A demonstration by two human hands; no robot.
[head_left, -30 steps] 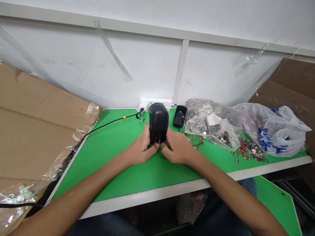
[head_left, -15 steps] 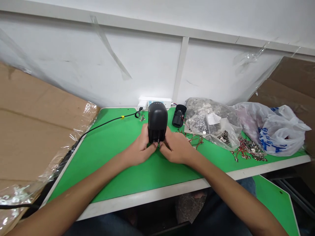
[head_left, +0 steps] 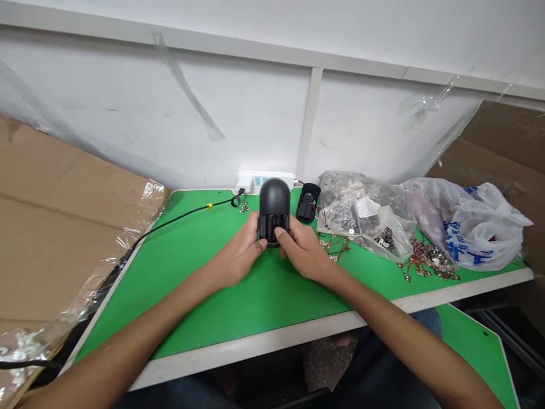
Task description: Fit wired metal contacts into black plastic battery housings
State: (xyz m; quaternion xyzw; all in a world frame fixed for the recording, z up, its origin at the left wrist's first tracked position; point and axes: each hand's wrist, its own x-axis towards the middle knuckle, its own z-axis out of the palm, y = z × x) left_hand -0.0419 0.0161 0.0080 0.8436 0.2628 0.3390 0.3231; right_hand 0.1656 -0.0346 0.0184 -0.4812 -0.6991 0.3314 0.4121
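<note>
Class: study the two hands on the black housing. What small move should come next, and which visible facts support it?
Probably press the thumb of the right hand slightly deeper into the open bay of the black housing, with the left hand bracing its side. The housing is upright, bay facing the person, thumb resting on its slots.

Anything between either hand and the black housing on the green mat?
Nothing visible. The left hand and right hand both grip the black housing directly at its lower end. The smaller black part sits behind-right, and the wired contacts lie right of the right hand, outside the grip.
</note>
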